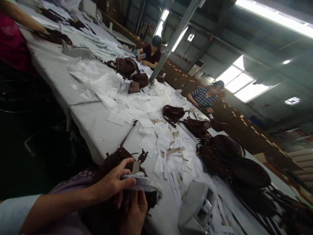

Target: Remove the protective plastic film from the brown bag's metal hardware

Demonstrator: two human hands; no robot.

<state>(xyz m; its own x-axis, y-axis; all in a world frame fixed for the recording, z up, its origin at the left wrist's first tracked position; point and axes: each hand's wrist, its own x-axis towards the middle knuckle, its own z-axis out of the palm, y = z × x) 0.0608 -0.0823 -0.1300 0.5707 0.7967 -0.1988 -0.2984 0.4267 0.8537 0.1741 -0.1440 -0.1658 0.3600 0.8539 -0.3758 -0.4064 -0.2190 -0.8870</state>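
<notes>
A dark brown fringed bag (114, 159) lies at the table's near edge, partly on my lap, with a strap and buckle stretched out beyond it. My left hand (116, 181) is closed on a crinkled whitish wrapping (146, 183) at the bag, its thumb on top and index finger stretched forward. Beside that finger stands a small tan card (136, 167). Below the wrapping, my right hand (135, 209) has its fingers bent and pressed together; whatever is between them is hidden.
Paper scraps (161, 140) litter the white-covered table (85, 117). A grey tape dispenser (195, 207) stands at front right, near piled brown bags (244, 173). A metal post (171, 45) rises beyond. Co-workers sit across the table; another person's arm (26, 16) reaches in at upper left.
</notes>
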